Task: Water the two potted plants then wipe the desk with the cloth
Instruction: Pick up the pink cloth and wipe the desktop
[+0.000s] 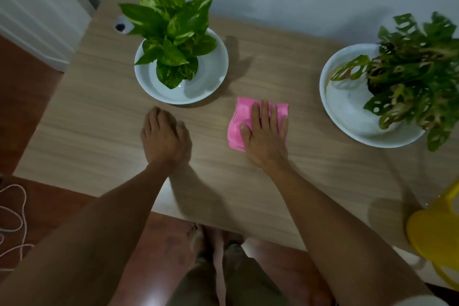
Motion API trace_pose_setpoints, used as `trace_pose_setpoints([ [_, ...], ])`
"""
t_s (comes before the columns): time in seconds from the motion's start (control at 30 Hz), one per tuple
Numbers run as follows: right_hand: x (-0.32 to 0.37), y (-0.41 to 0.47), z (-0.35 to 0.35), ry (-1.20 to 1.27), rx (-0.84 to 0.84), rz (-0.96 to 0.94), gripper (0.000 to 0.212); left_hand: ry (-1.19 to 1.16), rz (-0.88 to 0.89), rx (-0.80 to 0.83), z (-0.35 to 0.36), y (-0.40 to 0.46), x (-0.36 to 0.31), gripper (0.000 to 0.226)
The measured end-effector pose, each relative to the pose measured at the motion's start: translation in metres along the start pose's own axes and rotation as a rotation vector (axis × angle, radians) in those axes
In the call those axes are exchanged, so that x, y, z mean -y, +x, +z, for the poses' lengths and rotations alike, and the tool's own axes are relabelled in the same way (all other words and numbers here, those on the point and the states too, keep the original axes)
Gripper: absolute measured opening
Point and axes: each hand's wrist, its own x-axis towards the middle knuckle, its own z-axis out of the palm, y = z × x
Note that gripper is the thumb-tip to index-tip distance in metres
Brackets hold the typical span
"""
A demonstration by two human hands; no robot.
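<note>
A pink cloth [239, 119] lies flat on the wooden desk [99, 112] near its middle. My right hand [264, 134] presses down on the cloth with fingers spread and straight. My left hand [165, 138] rests on the bare desk to the left, fingers curled under loosely, holding nothing. A bright green leafy plant [173, 30] stands in a white dish [213, 74] at the back left. A darker plant with holed leaves [412, 77] stands in a second white dish [347, 109] at the right.
A yellow watering can [434, 233] sits at the desk's right front edge, partly cut off. A cable hole [121, 26] is at the back left corner. A wall runs behind the desk. Cord [15, 208] lies on the red floor at left.
</note>
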Motion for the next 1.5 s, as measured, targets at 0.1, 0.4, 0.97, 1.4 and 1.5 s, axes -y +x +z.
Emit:
trace_pose_setpoints([
  [0.1, -0.022, -0.015, 0.003, -0.078, 0.007, -0.112, 0.067, 0.023, 0.008, 0.062, 0.008, 0.002, 0.009, 0.069],
  [0.4, 0.014, 0.034, 0.010, -0.108, -0.059, -0.132, 0.076, 0.082, 0.029, 0.045, 0.016, 0.002, 0.009, 0.073],
  [0.97, 0.045, 0.140, -0.021, -0.022, -0.023, 0.040, 0.077, 0.093, 0.045, 0.044, 0.017, 0.004, 0.013, 0.074],
  [1.4, 0.082, 0.052, 0.016, -0.030, -0.048, -0.023, 0.072, 0.091, 0.071, 0.044, 0.016, 0.002, 0.014, 0.068],
  [1.5, 0.083, 0.026, 0.021, -0.050, -0.056, -0.105, 0.069, 0.092, 0.084, 0.052, 0.017, 0.003, 0.018, 0.066],
])
